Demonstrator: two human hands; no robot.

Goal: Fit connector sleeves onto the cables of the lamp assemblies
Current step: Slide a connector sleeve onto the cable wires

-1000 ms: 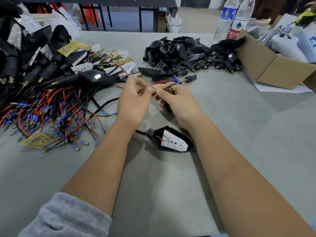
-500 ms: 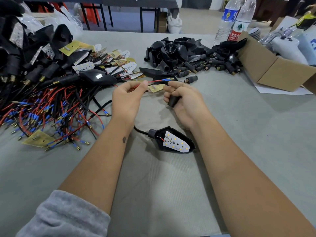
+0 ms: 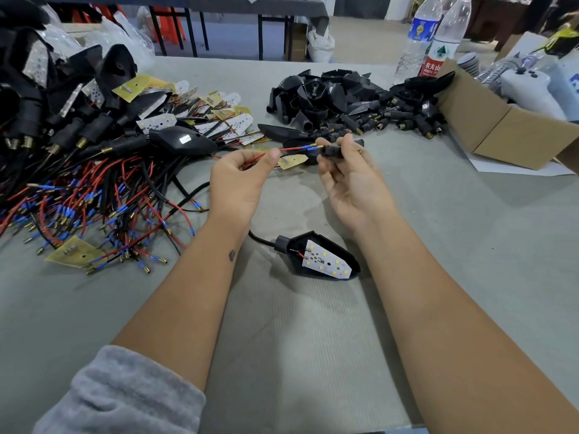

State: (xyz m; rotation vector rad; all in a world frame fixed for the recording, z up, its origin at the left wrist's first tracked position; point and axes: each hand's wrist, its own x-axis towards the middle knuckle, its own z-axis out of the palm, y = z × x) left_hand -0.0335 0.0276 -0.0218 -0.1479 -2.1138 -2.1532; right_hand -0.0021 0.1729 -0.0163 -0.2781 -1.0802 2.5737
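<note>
Left hand [image 3: 239, 180]: clenched in a pinch on the red wire [image 3: 289, 148], thumb and forefinger just behind the blue crimp, brass tip pointed toward the sleeve.
Right hand [image 3: 351, 177]: the black sleeve [image 3: 332, 151] is pinched at the fingertips, palm turned up, remaining fingers relaxed.
Sleeve position: held above the table [image 3: 438, 233], beyond the lamp housing [image 3: 319, 258] that lies between the forearms; its mouth is faced by the wire tip, close but apart.
Lamp housing: rests on the table, its white LED board facing up, black cable running off toward the left wrist.
Risk, misalignment: the short free length of wire is likely to buckle if the tip is pushed against the sleeve rim instead of the bore.
Risk, wrong wire: only the red lead is seen presented; whether a black one is gathered with it cannot be told.
Risk, snag: the loose wire pile [image 3: 94, 202] left of the lamp housing could be dragged along.
Change from earlier frames: the hands are now parted; the sleeve, formerly buried in the right fist, has been raised to the fingertips and levelled with the wire.
</note>
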